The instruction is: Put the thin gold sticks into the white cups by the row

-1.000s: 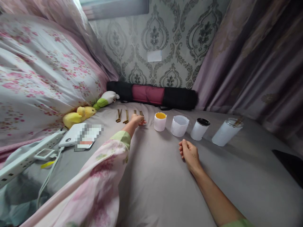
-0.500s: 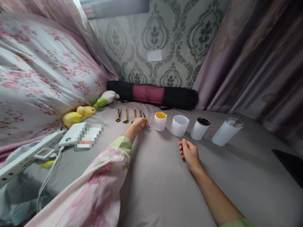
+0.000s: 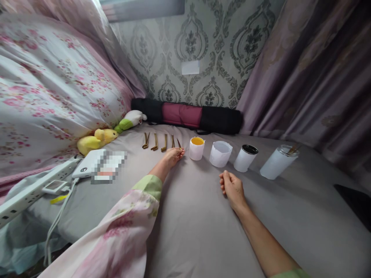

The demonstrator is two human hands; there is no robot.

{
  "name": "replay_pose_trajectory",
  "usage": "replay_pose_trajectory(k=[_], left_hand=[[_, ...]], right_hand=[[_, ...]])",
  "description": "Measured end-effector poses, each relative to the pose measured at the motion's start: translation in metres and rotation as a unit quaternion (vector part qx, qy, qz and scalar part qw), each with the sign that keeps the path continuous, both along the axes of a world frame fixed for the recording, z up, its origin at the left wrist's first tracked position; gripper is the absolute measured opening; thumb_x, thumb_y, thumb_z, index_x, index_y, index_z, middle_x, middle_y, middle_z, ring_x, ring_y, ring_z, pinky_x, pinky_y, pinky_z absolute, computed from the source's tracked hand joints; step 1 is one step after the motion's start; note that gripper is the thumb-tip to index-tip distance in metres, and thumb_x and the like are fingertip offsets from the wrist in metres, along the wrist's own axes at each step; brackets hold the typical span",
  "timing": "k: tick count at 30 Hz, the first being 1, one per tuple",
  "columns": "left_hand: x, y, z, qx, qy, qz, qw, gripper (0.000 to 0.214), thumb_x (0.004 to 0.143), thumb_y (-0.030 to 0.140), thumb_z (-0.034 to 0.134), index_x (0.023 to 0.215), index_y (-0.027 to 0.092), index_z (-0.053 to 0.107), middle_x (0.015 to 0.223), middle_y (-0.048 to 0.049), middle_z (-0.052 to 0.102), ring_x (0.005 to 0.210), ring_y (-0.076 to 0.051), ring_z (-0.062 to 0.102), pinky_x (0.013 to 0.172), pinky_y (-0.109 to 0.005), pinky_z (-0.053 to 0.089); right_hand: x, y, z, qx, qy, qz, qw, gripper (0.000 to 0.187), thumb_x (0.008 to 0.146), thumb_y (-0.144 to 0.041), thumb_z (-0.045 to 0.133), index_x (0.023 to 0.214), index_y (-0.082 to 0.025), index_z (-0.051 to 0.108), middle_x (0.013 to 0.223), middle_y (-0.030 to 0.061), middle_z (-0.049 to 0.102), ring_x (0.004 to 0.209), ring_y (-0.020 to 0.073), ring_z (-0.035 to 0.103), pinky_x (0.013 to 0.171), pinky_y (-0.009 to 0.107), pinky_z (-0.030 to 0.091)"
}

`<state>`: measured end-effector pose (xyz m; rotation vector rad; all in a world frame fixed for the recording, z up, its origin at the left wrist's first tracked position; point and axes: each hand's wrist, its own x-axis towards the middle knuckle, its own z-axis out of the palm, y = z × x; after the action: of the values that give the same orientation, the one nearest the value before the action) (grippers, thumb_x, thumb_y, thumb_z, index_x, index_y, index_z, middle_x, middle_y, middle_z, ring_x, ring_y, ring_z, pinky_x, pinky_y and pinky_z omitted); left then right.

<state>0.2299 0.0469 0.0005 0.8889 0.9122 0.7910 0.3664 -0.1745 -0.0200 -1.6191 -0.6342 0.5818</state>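
Observation:
Several thin golden utensils (image 3: pixel 155 142) lie in a row on the grey sheet (image 3: pixel 188 216). My left hand (image 3: pixel 173 156) reaches to the right end of the row, its fingers pinched on the near end of the rightmost golden utensil (image 3: pixel 179 143). Just right of it stands a white cup with a yellow inside (image 3: pixel 196 148), then a translucent white cup (image 3: pixel 220 153), a white cup with a black inside (image 3: pixel 245 158) and a frosted jar (image 3: pixel 277 162) with golden sticks in its mouth. My right hand (image 3: pixel 232 187) rests on the sheet in a loose fist, holding nothing.
Yellow and green plush toys (image 3: pixel 97 139) lie by a floral duvet (image 3: pixel 52 92) on the left. A white power bank (image 3: pixel 85 166), a power strip (image 3: pixel 31 193) and cables sit at the near left. A black and pink rolled bag (image 3: pixel 185 116) lines the wall; curtains hang right.
My left hand has drawn back toward me and rightward off the row, uncovering the golden utensils. My right hand has stayed still.

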Motion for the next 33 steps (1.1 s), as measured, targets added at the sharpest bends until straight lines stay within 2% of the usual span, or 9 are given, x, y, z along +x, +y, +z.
replay_pose_trajectory(k=[11,19,33], left_hand=[[-0.002,-0.020,-0.014,0.059,-0.026,-0.010,0.998,0.008,0.071,0.006,0.060,0.078,0.008,0.060,0.066,-0.0043,0.059,0.050,-0.005,0.053,0.045,-0.015,0.041],[0.001,-0.027,-0.029,0.132,-0.025,0.002,0.991,0.021,0.067,0.021,0.066,0.084,0.010,0.063,0.068,-0.0034,0.061,0.050,-0.006,0.053,0.044,-0.017,0.039],[-0.002,-0.056,-0.027,0.238,0.017,0.020,0.971,0.036,0.066,0.037,0.063,0.093,0.013,0.067,0.075,-0.0047,0.065,0.062,-0.011,0.053,0.051,-0.020,0.039]], right_hand=[[0.000,-0.001,-0.003,0.000,-0.004,0.002,1.000,0.046,0.074,-0.061,0.044,0.073,-0.016,0.055,0.057,-0.0013,0.048,0.041,0.0065,0.043,0.032,0.016,0.032],[-0.002,-0.001,0.002,-0.005,0.005,0.001,1.000,0.043,0.075,-0.059,0.045,0.073,-0.016,0.054,0.057,-0.0019,0.047,0.041,0.0058,0.042,0.032,0.015,0.030],[-0.002,-0.002,0.000,0.004,0.000,0.008,1.000,0.044,0.074,-0.060,0.046,0.073,-0.017,0.054,0.057,-0.0023,0.048,0.041,0.0058,0.042,0.032,0.015,0.030]])
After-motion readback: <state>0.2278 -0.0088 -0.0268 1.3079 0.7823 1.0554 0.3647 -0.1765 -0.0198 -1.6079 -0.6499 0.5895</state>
